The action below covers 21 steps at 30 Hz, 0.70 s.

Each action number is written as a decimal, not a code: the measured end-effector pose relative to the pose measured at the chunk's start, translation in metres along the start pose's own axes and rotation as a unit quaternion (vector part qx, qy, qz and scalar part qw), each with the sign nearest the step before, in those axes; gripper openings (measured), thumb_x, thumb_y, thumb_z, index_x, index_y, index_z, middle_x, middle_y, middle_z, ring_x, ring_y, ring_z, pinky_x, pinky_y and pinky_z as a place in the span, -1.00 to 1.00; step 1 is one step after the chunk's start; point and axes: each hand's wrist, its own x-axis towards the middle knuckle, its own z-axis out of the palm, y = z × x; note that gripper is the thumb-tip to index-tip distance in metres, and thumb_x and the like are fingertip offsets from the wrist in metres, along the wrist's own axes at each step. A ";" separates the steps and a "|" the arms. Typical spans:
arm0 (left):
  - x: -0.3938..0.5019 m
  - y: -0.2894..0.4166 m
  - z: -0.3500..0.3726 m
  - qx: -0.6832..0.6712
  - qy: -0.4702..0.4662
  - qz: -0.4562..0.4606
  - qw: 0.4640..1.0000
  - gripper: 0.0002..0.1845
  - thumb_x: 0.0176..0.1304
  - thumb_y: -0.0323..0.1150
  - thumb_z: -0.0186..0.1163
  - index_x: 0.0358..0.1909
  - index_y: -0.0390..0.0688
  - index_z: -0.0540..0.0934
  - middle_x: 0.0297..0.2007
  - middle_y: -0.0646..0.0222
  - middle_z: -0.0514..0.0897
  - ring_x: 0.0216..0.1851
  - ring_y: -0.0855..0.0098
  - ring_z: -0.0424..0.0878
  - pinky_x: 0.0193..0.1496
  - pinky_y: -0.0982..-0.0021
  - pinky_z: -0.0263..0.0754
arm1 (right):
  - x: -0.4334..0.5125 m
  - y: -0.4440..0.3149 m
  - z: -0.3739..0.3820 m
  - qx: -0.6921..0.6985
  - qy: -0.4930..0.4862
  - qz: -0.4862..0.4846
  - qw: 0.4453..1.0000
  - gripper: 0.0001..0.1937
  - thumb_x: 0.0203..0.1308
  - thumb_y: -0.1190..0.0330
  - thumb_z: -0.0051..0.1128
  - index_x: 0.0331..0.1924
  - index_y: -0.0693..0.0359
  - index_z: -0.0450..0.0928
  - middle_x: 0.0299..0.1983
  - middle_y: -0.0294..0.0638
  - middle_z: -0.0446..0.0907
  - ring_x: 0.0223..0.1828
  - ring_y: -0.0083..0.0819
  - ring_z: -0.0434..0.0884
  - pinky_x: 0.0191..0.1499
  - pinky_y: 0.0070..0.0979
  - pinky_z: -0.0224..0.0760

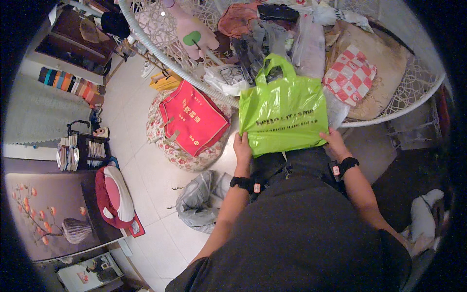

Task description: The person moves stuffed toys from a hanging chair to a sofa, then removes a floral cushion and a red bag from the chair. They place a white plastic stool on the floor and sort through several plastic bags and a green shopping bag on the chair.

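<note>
A lime-green plastic carrier bag with dark printing is spread nearly flat before me, its loop handles pointing away. My left hand grips its lower left corner, and my right hand pinches the lower right corner. Beyond the bag is a woven white hanging-chair seat heaped with plastic bags, among them a red-and-white checked bag on a beige cushion and a white plastic bag. A pink plush toy with a green patch lies at the seat's upper left.
The chair's white wrapped rim curves close in front. To the left, a red fabric bag rests on a floral cushion. A grey crumpled bag lies on the tiled floor. Books and a red-and-white plush item stand farther left.
</note>
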 end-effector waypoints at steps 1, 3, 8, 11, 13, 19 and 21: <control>-0.003 0.000 0.000 -0.032 -0.009 -0.003 0.999 -0.77 0.24 -0.31 0.00 -0.28 -0.32 0.43 -0.45 0.33 0.50 -0.42 0.52 0.41 -0.37 0.46 0.33 | -0.001 0.006 -0.005 -0.035 -0.020 0.013 0.999 -0.68 0.06 0.37 0.11 -0.10 0.35 0.46 -0.20 -0.22 0.57 -0.22 -0.52 0.52 -0.13 -0.54 0.37; -0.008 0.002 -0.001 -0.047 -0.054 -0.117 0.991 -0.73 0.22 -0.25 0.04 -0.28 -0.29 0.44 -0.42 0.35 0.48 -0.41 0.52 0.38 -0.38 0.43 0.31 | -0.005 0.011 -0.011 -0.046 -0.054 0.118 0.991 -0.67 0.07 0.39 0.09 -0.07 0.35 0.44 -0.18 -0.22 0.56 -0.20 -0.50 0.53 -0.11 -0.52 0.37; -0.032 0.007 -0.013 -0.135 -0.339 -0.231 0.902 -0.55 0.08 -0.26 0.22 -0.04 -0.22 0.34 -0.34 0.41 0.52 -0.39 0.55 0.49 -0.34 0.53 0.44 | -0.013 -0.015 -0.006 0.064 -0.048 0.036 0.996 -0.64 0.09 0.42 0.04 0.00 0.33 0.37 -0.14 -0.23 0.54 -0.16 -0.46 0.52 -0.05 -0.49 0.36; -0.036 -0.001 -0.019 -0.124 -0.336 -0.169 0.918 -0.68 0.06 -0.47 0.19 -0.12 -0.20 0.37 -0.42 0.42 0.53 -0.44 0.58 0.47 -0.40 0.55 0.42 | -0.024 -0.024 -0.020 0.098 -0.019 0.036 0.994 -0.65 0.10 0.43 0.02 0.01 0.30 0.37 -0.15 -0.24 0.54 -0.17 -0.44 0.53 -0.06 -0.48 0.36; -0.032 -0.009 -0.028 -0.110 -0.297 -0.136 0.939 -0.66 0.06 -0.49 0.18 -0.10 -0.19 0.37 -0.44 0.40 0.53 -0.48 0.56 0.46 -0.41 0.55 0.38 | -0.036 -0.018 -0.048 0.142 0.021 0.023 0.989 -0.65 0.10 0.42 0.04 0.01 0.26 0.38 -0.16 -0.25 0.54 -0.17 -0.43 0.52 -0.06 -0.47 0.36; -0.028 -0.030 -0.050 -0.133 -0.288 -0.166 0.934 -0.61 0.08 -0.46 0.17 -0.02 -0.19 0.35 -0.39 0.38 0.55 -0.43 0.56 0.46 -0.37 0.55 0.37 | -0.039 0.004 -0.166 0.039 0.153 0.076 0.985 -0.64 0.12 0.36 0.05 0.01 0.26 0.37 -0.06 -0.18 0.47 -0.03 -0.36 0.44 0.04 -0.41 0.29; -0.028 -0.033 -0.051 -0.116 -0.275 -0.195 0.934 -0.58 0.08 -0.47 0.17 0.00 -0.20 0.32 -0.39 0.38 0.53 -0.42 0.57 0.46 -0.35 0.55 0.38 | -0.032 -0.005 -0.165 -0.223 0.349 -0.042 0.910 -0.65 0.12 0.39 0.03 0.00 0.29 0.36 -0.04 -0.12 0.45 0.00 -0.28 0.42 0.08 -0.39 0.24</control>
